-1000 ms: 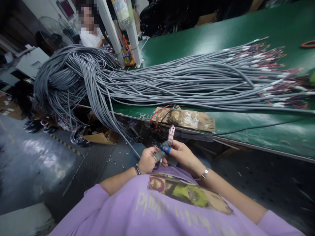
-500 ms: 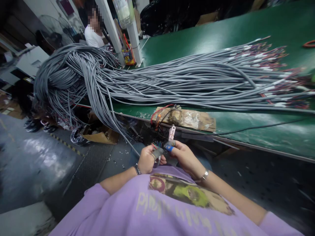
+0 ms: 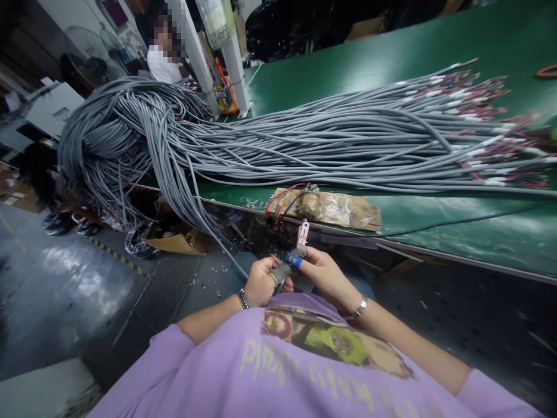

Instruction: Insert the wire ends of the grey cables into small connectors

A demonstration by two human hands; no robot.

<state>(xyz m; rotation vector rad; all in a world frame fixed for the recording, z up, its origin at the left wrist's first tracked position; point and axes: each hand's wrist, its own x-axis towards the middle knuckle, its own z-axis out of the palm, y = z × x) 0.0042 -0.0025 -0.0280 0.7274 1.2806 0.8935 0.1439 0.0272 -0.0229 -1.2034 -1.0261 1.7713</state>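
My left hand is closed around the end of a grey cable, with grey wrapping on its fingers. Thin coloured wires fan out above that grip. My right hand, with a blue band on one finger and a grey cover on a fingertip, pinches at the tips of these wires, close against the left fingers. Just above the right fingertips stands a flat pinkish-white piece with a hole at its top; whether the hand touches it I cannot tell.
A large bundle of grey cables with stripped, coloured ends lies along the green bench. At the bench edge is a taped wooden board with wires. An open cardboard box is on the floor. Further back sits a person.
My right hand has shifted slightly left, and its fingertips have come onto the coloured wires. The left hand keeps its grip on the cable.
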